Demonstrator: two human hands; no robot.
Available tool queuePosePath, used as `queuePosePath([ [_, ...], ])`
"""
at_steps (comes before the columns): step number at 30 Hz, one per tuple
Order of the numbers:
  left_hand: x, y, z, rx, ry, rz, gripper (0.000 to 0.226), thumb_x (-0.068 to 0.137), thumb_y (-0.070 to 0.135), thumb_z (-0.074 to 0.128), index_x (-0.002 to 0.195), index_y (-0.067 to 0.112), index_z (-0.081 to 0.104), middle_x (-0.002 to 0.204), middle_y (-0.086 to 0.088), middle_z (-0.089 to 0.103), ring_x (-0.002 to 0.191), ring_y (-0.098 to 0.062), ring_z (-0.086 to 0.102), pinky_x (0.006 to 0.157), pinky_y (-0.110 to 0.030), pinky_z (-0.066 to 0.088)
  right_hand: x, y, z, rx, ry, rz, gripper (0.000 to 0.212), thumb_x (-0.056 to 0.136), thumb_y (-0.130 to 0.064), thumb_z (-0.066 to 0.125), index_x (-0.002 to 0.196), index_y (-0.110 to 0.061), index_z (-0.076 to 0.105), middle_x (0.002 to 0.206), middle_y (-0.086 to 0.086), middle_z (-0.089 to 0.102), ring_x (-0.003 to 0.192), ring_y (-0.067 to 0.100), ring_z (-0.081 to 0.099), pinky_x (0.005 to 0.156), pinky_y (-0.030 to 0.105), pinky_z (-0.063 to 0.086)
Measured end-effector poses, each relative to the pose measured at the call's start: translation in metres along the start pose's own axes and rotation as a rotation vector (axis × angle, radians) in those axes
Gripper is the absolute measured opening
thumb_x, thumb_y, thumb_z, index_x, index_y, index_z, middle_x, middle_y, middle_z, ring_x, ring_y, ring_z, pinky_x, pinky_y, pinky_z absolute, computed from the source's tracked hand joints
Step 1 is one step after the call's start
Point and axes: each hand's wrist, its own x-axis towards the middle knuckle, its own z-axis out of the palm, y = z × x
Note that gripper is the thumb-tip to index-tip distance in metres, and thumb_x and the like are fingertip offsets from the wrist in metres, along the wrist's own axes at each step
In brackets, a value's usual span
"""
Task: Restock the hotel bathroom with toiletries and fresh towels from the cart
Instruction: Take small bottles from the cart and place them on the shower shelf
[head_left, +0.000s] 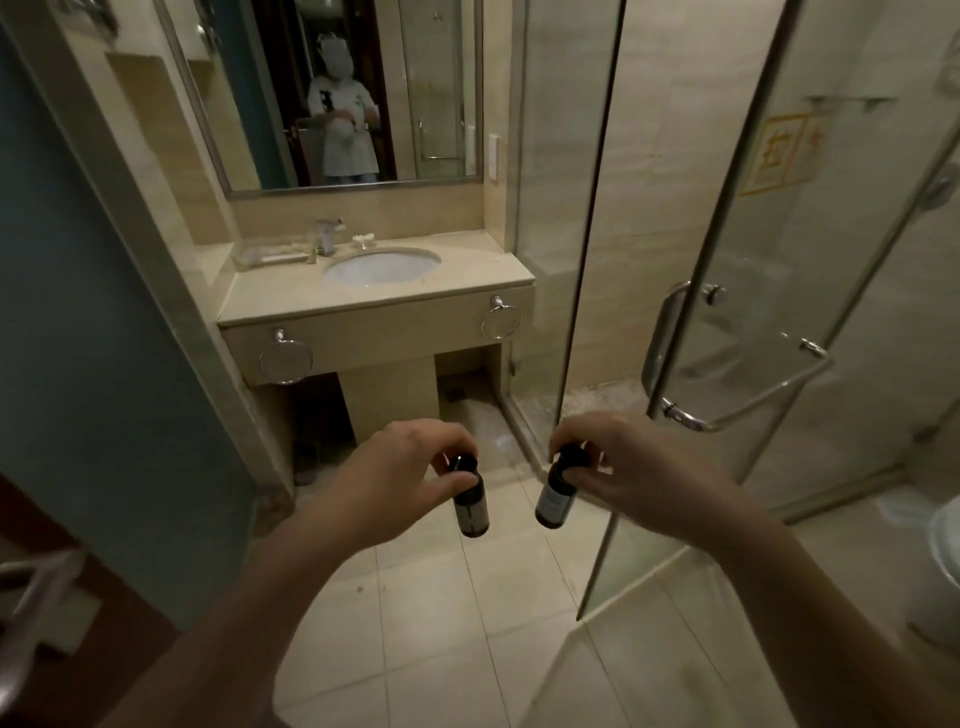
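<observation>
My left hand (410, 467) pinches a small dark toiletry bottle (471, 512) by its cap, so the bottle hangs down. My right hand (628, 467) holds a second dark bottle (553, 501) with a pale label the same way, tilted slightly. Both bottles hang side by side above the tiled floor, some way in front of the beige vanity counter (280, 296) with its oval white sink (382, 266). No towels are in view.
A clear tray (267, 254) and a faucet (326, 236) stand on the counter; two towel rings (285, 361) hang below it. A glass shower door (727, 332) with a chrome handle stands ajar at right. A blue-grey wall (93, 364) is on the left, a toilet edge (945, 540) far right.
</observation>
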Motion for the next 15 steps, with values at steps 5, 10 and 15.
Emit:
queuePosePath([
  [5,0.095,-0.034,0.001,-0.019,-0.044,-0.032,0.023,0.087,0.031,0.059,0.11,0.027,0.058,0.1,0.014,0.058,0.089,-0.001,0.056,0.084,-0.022,0.051,0.093,0.059,-0.01,-0.023,0.024,-0.014,0.019,0.087,-0.015,0.062,0.105,-0.019,0.062,0.09,-0.009,0.055,0.082,0.009,0.052,0.07,0.011,0.038],
  [10,0.173,-0.06,0.003,-0.074,-0.019,-0.023,0.021,0.087,0.03,0.059,0.107,0.025,0.059,0.099,0.011,0.059,0.089,-0.002,0.057,0.083,-0.021,0.051,0.157,0.1,-0.023,-0.016,-0.023,0.035,0.02,0.088,-0.015,0.06,0.108,-0.019,0.061,0.099,-0.004,0.061,0.087,0.009,0.056,0.075,0.017,0.047],
  [15,0.25,-0.083,0.013,-0.091,-0.057,0.045,0.02,0.087,0.029,0.06,0.106,0.028,0.059,0.096,0.016,0.056,0.088,-0.001,0.056,0.082,-0.024,0.052,0.203,0.138,-0.032,-0.036,-0.012,0.095,0.015,0.089,-0.019,0.06,0.103,-0.02,0.061,0.096,-0.007,0.06,0.084,0.006,0.054,0.072,0.017,0.047],
])
